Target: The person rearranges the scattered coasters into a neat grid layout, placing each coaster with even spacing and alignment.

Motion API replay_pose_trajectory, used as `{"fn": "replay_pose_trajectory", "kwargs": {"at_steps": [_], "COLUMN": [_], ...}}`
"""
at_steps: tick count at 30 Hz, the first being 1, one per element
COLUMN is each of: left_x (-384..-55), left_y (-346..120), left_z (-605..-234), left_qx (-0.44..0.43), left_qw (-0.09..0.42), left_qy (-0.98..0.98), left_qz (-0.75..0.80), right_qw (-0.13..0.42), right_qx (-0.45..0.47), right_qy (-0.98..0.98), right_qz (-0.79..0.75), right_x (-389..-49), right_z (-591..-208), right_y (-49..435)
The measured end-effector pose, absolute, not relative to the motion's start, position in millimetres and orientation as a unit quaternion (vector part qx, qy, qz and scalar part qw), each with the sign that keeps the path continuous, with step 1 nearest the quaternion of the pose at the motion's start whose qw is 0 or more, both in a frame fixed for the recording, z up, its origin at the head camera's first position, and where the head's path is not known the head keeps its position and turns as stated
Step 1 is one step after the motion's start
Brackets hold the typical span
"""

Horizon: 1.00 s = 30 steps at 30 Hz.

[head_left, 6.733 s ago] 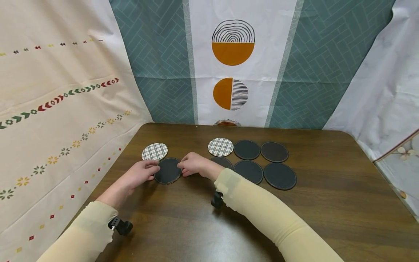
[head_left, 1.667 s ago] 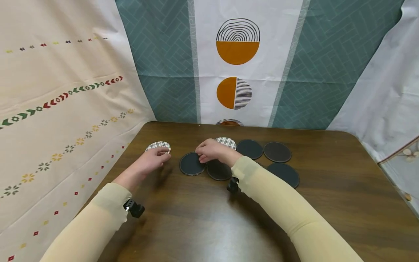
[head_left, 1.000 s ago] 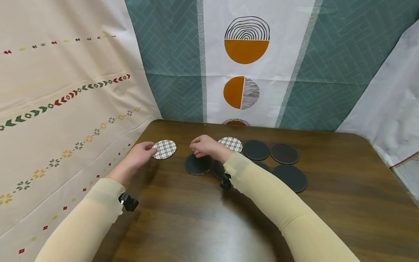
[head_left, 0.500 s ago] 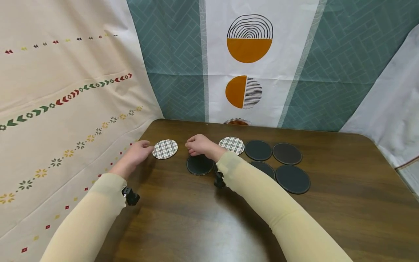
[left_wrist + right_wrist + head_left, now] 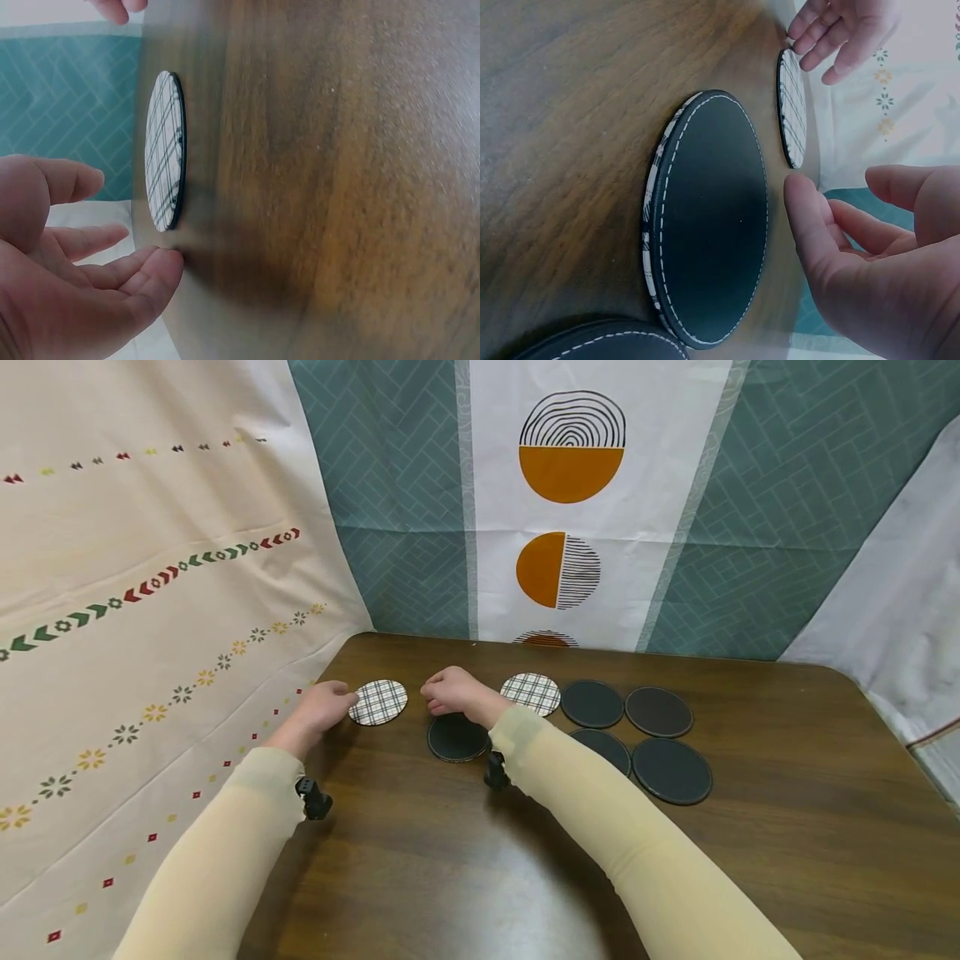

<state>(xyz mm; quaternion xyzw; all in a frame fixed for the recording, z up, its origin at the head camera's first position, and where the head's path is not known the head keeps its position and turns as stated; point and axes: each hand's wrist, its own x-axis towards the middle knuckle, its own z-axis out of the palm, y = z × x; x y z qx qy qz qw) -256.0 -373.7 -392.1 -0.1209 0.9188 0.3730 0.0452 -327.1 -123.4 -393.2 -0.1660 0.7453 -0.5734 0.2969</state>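
Two round coasters lie nearest the hands. The white plaid coaster [image 5: 379,702] rests flat on the table at the left, pattern side up. My left hand [image 5: 324,706] is at its left edge, thumb and fingers apart; in the left wrist view the fingertips are close to the rim of the coaster [image 5: 163,154], not closed on it. My right hand [image 5: 459,689] hovers between that plaid coaster and a black coaster [image 5: 456,740] with white edge stitching. Seen from the right wrist, this black coaster [image 5: 709,217] is apart from the spread thumb and fingers.
Right of the hand lie a second plaid coaster [image 5: 534,693], black coasters [image 5: 592,703] and a dark brown coaster [image 5: 658,711] in two rows. My right sleeve [image 5: 600,810] covers part of the front row. Patterned cloths [image 5: 397,527] hang behind the wooden table [image 5: 420,860].
The black coaster, between both hands beside the left plaid coaster earlier, now lies farther right by the rows. My right hand has left it, moving leftward; my left hand has shifted to the plaid coaster's edge.
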Motion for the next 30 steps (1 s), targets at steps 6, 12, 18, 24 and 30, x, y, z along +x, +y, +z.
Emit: {"fn": "replay_pose_trajectory", "kwargs": {"at_steps": [6,12,18,24,30], "left_x": [-261,-264,-264,-268,-271], "left_y": [-373,-371,-367,-365,-357], "left_z": [-395,-394,-391,-395,-395], "left_qx": [-0.132,-0.131,-0.114,-0.111,-0.108], "left_qw": [0.057,0.064,0.057,0.044,0.044], "left_qy": [0.914,0.916,0.919,0.923,0.918], "left_qz": [0.379,0.375,0.373,0.365,0.379], "right_qw": [0.294,0.309,0.298,0.31,0.323], "right_qx": [-0.151,-0.141,-0.124,-0.095,-0.09], "right_qy": [0.741,0.725,0.736,0.727,0.714], "right_qz": [-0.585,-0.599,-0.595,-0.605,-0.615], "right_x": [-333,-334,-335,-334,-335], "right_z": [-399,-403,-404,-401,-401], "right_y": [-134,-146,-152,-154,-155]}}
